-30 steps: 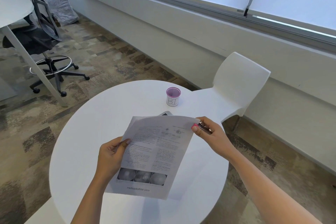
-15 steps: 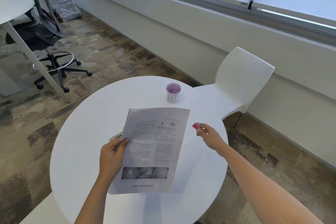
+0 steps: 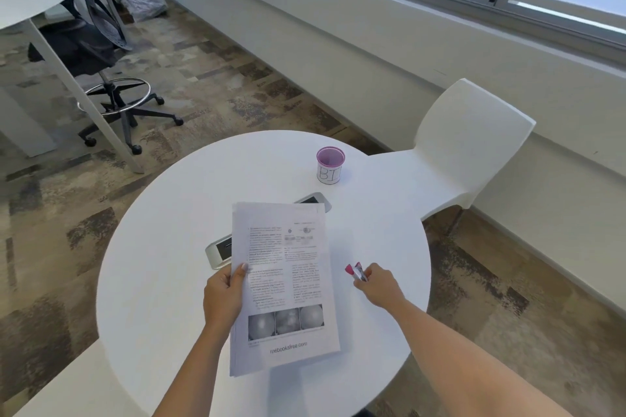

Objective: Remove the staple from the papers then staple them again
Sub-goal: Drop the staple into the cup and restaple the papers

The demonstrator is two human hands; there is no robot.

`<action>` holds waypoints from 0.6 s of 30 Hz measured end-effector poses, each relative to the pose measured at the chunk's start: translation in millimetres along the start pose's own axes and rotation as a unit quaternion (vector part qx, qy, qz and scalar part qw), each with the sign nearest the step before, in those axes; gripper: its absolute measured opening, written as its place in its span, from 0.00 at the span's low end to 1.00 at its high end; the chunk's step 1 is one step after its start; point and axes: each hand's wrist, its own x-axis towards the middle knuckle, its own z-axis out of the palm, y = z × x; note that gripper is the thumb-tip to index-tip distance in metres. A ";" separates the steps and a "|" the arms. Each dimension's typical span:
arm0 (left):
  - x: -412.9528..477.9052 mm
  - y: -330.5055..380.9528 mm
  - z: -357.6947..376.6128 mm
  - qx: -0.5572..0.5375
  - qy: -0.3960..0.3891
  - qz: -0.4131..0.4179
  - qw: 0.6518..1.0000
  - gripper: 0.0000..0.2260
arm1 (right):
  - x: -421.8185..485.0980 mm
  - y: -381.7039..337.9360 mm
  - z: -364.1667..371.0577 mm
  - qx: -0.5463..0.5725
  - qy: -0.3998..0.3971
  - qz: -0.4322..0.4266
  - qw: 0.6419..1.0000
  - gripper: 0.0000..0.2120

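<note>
Round white desk (image 3: 162, 281) over patchy brown carpet, white chair (image 3: 471, 142) at far right, black office chair (image 3: 101, 54) far left. Papers (image 3: 283, 284) held just above desk centre, long axis running near-to-far, top edge toward the window, printed side up, text upright to the wearer. Left hand (image 3: 223, 298) pinching the papers' left edge, thumb on top. Right hand (image 3: 376, 284) just right of the papers, not touching them, fingers closed round a pink-tipped staple remover (image 3: 355, 271) pointing left-and-away. White stapler (image 3: 220, 250) partly hidden beneath the papers, lying diagonally. Pink-rimmed cup (image 3: 330, 166) farther back.
</note>
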 end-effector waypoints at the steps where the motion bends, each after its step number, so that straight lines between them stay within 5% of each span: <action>1: -0.3 -6.2 5.0 0.007 0.001 -0.011 1.000 0.12 | 0.9 2.2 0.4 -0.010 0.007 0.009 1.000 0.14; 8: -5.8 -37.3 34.4 0.077 -0.021 -0.067 0.995 0.14 | 5.1 21.6 3.9 -0.114 0.039 0.043 0.992 0.15; 18: -1.8 -55.8 49.8 0.111 0.025 -0.120 0.986 0.11 | 6.9 37.6 17.2 -0.087 0.011 0.026 0.996 0.12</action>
